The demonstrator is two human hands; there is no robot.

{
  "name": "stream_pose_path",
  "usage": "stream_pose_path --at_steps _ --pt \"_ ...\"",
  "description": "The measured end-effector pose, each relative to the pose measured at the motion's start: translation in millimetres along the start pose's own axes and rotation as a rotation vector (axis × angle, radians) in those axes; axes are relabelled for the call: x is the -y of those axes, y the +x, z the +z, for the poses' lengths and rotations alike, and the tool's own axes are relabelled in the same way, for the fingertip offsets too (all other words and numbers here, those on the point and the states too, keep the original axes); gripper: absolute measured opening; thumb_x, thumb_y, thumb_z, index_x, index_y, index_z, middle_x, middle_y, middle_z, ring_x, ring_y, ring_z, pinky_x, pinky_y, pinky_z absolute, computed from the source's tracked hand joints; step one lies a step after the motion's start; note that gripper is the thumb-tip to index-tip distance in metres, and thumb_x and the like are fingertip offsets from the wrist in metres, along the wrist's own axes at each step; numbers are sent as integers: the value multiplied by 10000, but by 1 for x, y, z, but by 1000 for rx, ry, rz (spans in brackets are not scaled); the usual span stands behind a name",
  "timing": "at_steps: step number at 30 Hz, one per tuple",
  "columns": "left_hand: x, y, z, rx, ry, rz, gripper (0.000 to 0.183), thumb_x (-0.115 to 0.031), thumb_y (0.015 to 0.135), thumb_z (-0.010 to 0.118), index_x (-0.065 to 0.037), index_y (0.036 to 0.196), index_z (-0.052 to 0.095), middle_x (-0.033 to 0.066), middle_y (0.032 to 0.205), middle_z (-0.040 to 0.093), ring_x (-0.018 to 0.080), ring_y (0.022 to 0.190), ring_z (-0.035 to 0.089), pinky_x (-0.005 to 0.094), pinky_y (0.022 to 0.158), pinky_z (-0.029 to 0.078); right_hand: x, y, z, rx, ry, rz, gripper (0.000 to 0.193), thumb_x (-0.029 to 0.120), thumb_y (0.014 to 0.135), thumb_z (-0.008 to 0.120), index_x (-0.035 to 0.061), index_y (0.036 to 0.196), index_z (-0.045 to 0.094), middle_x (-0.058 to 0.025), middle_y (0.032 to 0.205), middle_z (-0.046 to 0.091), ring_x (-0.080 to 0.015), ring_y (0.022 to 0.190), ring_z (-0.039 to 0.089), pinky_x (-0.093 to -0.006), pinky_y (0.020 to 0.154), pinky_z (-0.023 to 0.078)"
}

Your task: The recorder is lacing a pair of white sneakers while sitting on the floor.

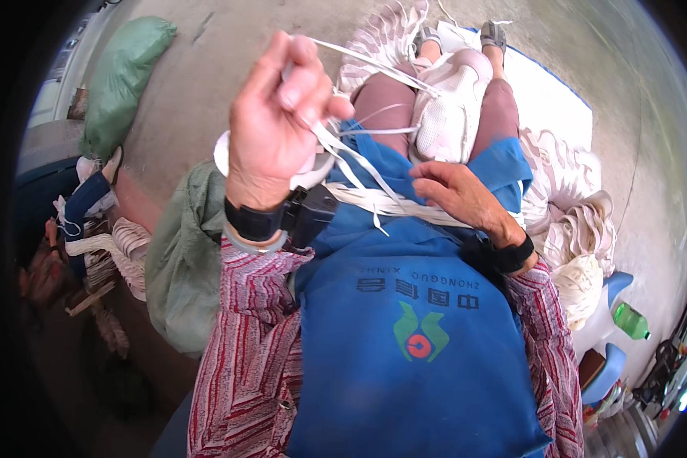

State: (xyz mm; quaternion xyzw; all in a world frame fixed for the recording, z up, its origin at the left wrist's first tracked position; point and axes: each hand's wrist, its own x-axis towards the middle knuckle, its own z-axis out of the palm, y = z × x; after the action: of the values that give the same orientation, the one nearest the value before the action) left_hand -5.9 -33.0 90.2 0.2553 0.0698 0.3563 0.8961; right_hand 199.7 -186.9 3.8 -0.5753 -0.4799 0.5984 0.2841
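My left hand is raised with its fingers closed on a white shoelace. The lace runs taut from the fingertips to a pale mesh shoe lying between my thighs. More lace ends hang below that hand toward my lap. My right hand hovers at a bundle of white laces lying across the blue apron. Its fingers are loosely bent and apart, with nothing visible in them. Part of another light shoe shows behind my left wrist, mostly hidden.
Stacked pale shoe pieces lie beyond my left knee and at my right. A grey-green sack rests at my left, a fuller green sack farther off. A white board lies under my feet; a green bottle is at right.
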Motion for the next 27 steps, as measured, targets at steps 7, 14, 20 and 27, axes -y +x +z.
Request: stream_pose_path --at_steps 7,14,20,27 --pt "-5 -1 6 16 326 23 448 -373 1016 315 -56 816 560 -12 477 408 133 391 477 381 543 560 7 -1 -10 -60 10 2 312 202 895 539 -62 1044 611 -91 755 629 -141 689 609 -277 645 497" --pt "-16 -1 9 -5 349 43 515 -418 1010 312 -61 766 591 -5 429 399 128 335 438 335 446 516 14 1 -18 -124 38 40 304 209 888 537 -52 1018 620 -83 760 624 -147 683 623 -271 640 496" --pt "-7 -13 12 159 129 -12 571 -373 1031 216 -8 785 581 7 386 436 107 256 376 276 298 452 18 3 -18 -120 42 55 314 235 899 531 -35 1022 633 -77 780 630 -139 691 622 -266 652 505" --pt "0 -43 17 269 248 0 557 -355 1024 283 48 798 593 27 383 459 91 226 356 253 264 445 31 12 -13 31 705 98 540 433 959 475 -67 1152 535 -103 851 625 -162 709 629 -269 630 527"
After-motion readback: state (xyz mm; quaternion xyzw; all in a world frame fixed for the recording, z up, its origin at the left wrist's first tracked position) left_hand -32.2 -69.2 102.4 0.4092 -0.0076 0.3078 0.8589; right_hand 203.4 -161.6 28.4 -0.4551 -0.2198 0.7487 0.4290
